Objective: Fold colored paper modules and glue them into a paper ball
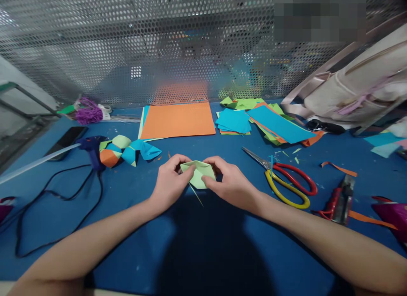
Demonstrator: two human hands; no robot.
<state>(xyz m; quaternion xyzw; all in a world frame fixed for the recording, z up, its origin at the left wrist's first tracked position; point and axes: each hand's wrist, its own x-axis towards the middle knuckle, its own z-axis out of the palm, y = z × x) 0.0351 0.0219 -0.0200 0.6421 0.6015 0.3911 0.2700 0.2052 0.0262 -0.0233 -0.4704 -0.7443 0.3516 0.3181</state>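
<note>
A small pale green folded paper is held between both hands above the blue table. My left hand pinches its left side, the thumb lying on the paper's face. On the right side, my right hand grips it with thumb and fingers, the thumb tip near the paper's middle. A thin pale strip hangs below the paper near my left hand. Folded paper shapes in orange, green and blue lie to the left, beside a blue glue gun.
Orange sheets lie behind the hands, with blue squares and blue strips to their right. Scissors and a red-handled tool are at right. A phone, black cable and bag surround. Perforated metal panel stands behind.
</note>
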